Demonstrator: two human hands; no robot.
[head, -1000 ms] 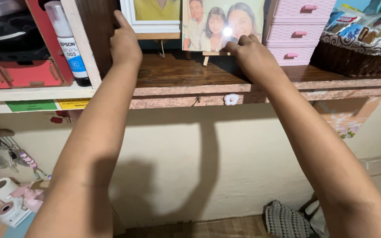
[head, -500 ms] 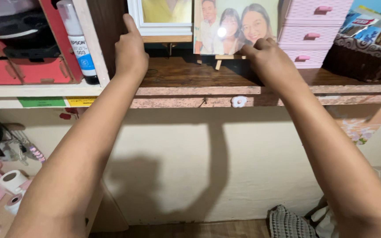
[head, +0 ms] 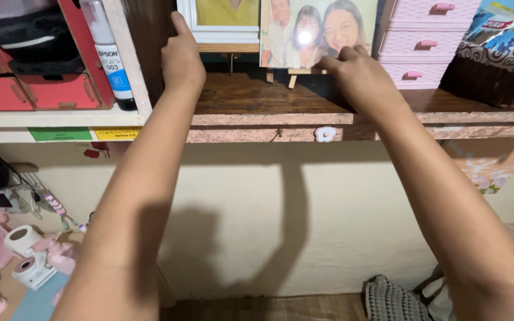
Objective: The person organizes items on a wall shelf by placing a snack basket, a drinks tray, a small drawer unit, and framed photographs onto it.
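Brown wooden shelf [head: 251, 101]: my left hand [head: 182, 59], index finger out, touches white picture frame [head: 221, 32]; my right hand [head: 358, 77], fingers curled, pinches glossy unframed family photo print [head: 319, 30] bottom edge.

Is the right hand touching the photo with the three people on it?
Touching. In the head view the right hand has its fingertips pressed against the lower edge of the photo print standing on its small easel on the wooden shelf; no gap shows.

cream wall [head: 304, 226] under a worn wooden shelf [head: 257, 101]; wood floor [head: 269, 309] below, arm shadows across the wall.
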